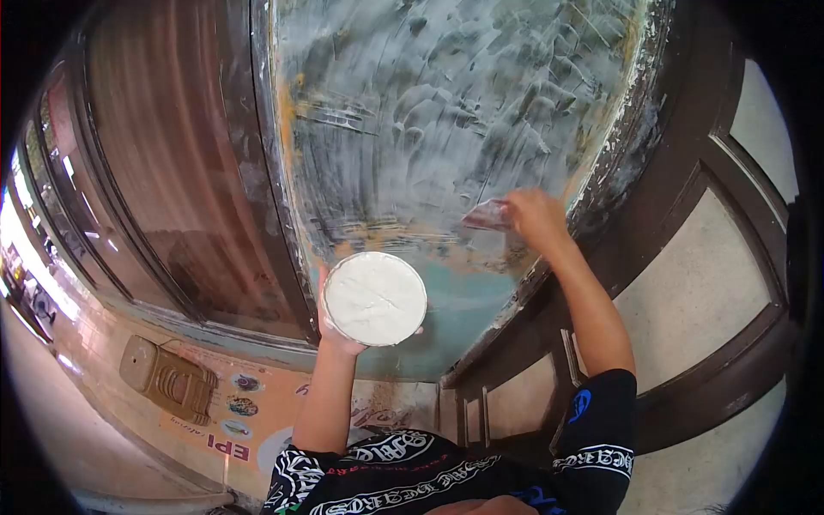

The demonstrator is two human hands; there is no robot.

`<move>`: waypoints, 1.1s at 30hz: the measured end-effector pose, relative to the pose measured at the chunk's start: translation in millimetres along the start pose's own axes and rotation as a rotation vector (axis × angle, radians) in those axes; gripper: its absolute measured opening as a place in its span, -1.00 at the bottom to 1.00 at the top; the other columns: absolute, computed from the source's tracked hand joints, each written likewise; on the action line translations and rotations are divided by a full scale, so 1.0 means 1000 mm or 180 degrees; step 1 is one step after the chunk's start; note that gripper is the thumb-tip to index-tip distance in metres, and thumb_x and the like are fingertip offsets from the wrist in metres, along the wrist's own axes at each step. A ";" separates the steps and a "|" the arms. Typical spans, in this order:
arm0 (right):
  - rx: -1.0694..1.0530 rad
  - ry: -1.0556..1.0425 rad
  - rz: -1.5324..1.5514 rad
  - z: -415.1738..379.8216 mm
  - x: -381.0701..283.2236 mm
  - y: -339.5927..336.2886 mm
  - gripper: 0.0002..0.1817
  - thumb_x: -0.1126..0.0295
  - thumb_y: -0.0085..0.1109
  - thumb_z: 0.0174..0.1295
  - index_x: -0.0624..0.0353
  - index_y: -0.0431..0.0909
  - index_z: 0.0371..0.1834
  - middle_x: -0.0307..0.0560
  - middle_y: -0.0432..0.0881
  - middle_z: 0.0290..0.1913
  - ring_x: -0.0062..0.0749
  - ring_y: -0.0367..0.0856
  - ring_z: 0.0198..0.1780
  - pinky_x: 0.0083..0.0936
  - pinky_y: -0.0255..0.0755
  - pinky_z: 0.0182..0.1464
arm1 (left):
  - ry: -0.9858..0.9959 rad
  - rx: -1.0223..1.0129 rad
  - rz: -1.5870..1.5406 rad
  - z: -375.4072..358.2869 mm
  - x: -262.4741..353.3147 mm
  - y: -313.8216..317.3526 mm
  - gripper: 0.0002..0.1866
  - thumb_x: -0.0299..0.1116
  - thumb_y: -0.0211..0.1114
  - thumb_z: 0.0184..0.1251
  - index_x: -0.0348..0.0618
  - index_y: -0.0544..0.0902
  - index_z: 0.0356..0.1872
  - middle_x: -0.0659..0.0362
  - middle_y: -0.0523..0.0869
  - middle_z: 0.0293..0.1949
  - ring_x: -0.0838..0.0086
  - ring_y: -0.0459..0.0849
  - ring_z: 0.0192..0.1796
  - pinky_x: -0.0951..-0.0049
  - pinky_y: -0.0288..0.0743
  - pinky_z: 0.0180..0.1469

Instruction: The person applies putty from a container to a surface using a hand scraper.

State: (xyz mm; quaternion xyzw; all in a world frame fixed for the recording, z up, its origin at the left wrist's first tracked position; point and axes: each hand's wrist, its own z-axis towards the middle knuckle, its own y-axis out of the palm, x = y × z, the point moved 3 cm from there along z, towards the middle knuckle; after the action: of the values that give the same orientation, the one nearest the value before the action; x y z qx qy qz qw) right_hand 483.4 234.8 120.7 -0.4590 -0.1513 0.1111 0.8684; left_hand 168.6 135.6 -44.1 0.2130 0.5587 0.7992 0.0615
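My left hand [340, 335] supports a round tub of white putty [376, 299] from below and the side, its open top facing me. The putty fills it almost to the rim. In my right hand [534, 221] is a flat putty knife [487, 215], its blade against or very close to the wall panel [446, 112]. White smears and streaks cover much of that grey-green panel, with orange-brown patches along its edges and lower part. Below the knife, a plain green strip of the panel [463, 292] shows. The fingers under the tub are mostly hidden.
Dark wooden framing with pale panels [695, 266] stands close on the right. On the left is a dark-framed glass pane [172, 154]. A brown plastic stool-like item [167, 380] lies on a printed orange banner [257, 403] on the floor.
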 end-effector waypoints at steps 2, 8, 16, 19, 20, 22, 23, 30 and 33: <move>0.0736 0.0146 0.0009 0.019 0.019 -0.023 -0.78 0.21 0.27 0.34 -0.01 0.70 -0.04 -0.03 0.75 -0.11 0.02 0.68 0.00 -0.09 0.56 -0.03 | -0.0083 -0.0152 0.0018 0.001 0.000 0.008 -0.07 0.52 -0.18 0.40 -0.04 0.42 0.48 -0.15 0.46 0.44 -0.36 0.45 0.37 -0.82 0.21 0.16; 0.1746 0.0296 0.1395 0.016 0.044 -0.099 -0.79 0.23 0.31 0.32 0.13 0.73 -0.17 0.05 0.75 -0.18 0.11 0.69 -0.13 -0.25 0.54 -0.08 | 0.0116 0.0273 0.0002 -0.007 0.007 -0.005 -0.09 0.52 -0.15 0.40 0.02 0.43 0.48 -0.14 0.45 0.46 -0.39 0.42 0.38 -0.84 0.18 0.16; 0.0140 0.0053 0.0142 -0.020 0.007 0.022 -0.84 0.21 0.29 0.30 0.00 0.72 -0.18 -0.01 0.74 -0.20 0.05 0.69 -0.07 -0.08 0.57 -0.09 | -0.0030 -0.0089 -0.0133 -0.007 0.007 0.003 -0.07 0.53 -0.13 0.38 0.00 0.42 0.49 -0.14 0.42 0.47 -0.52 0.35 0.38 -0.83 0.19 0.15; 0.1474 0.0374 0.0092 0.006 0.033 -0.042 -0.83 0.22 0.27 0.33 0.03 0.71 -0.17 0.04 0.74 -0.23 0.06 0.71 -0.13 -0.11 0.57 -0.12 | -0.0101 -0.0153 -0.0135 -0.005 0.005 0.013 -0.05 0.54 -0.12 0.36 -0.01 0.38 0.51 -0.16 0.40 0.48 -0.53 0.34 0.39 -0.83 0.21 0.14; 0.1565 0.0541 0.0380 0.014 0.043 -0.071 -0.80 0.23 0.28 0.34 0.08 0.70 -0.14 0.05 0.75 -0.22 0.06 0.72 -0.16 -0.15 0.56 -0.13 | -0.0088 -0.0175 -0.0171 -0.005 0.005 0.011 -0.04 0.55 -0.11 0.36 -0.01 0.36 0.52 -0.17 0.39 0.48 -0.54 0.33 0.39 -0.84 0.20 0.14; 0.1696 0.0777 0.0865 0.020 0.064 -0.109 -0.77 0.26 0.32 0.33 0.17 0.70 -0.10 0.08 0.76 -0.22 0.04 0.73 -0.22 -0.23 0.55 -0.16 | -0.0122 -0.0233 -0.0091 -0.002 0.005 0.010 -0.04 0.55 -0.11 0.36 -0.01 0.36 0.52 -0.17 0.38 0.49 -0.53 0.33 0.39 -0.84 0.18 0.15; 0.1727 0.0845 0.1061 0.018 0.071 -0.115 -0.75 0.28 0.34 0.32 0.22 0.69 -0.08 0.10 0.77 -0.21 0.01 0.73 -0.26 -0.28 0.54 -0.18 | -0.0139 -0.0225 -0.0096 -0.003 0.004 0.009 -0.04 0.55 -0.11 0.36 -0.01 0.36 0.52 -0.17 0.38 0.49 -0.53 0.33 0.39 -0.84 0.18 0.15; 0.0168 0.0133 0.0984 -0.037 0.024 0.006 -0.76 0.23 0.38 0.25 0.09 0.71 -0.10 0.00 0.73 -0.06 0.06 0.68 0.01 -0.19 0.56 0.05 | -0.0120 -0.0301 -0.0132 -0.008 0.004 0.008 -0.07 0.54 -0.13 0.37 0.01 0.42 0.49 -0.18 0.40 0.48 -0.53 0.34 0.38 -0.85 0.16 0.15; 0.0100 0.0088 0.0436 -0.032 0.030 0.027 -0.83 0.26 0.32 0.25 0.05 0.67 -0.17 -0.04 0.68 -0.11 0.05 0.66 -0.02 -0.12 0.54 -0.03 | -0.0163 -0.0206 -0.0144 -0.005 -0.001 0.007 -0.07 0.53 -0.14 0.38 0.01 0.41 0.49 -0.18 0.40 0.48 -0.54 0.34 0.38 -0.85 0.16 0.14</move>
State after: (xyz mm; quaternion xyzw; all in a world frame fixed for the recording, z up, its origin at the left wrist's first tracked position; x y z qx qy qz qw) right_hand 521.3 235.8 85.8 -0.4561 -0.1058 0.1663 0.8678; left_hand 168.5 128.2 -39.2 0.2185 0.5355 0.8095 0.1007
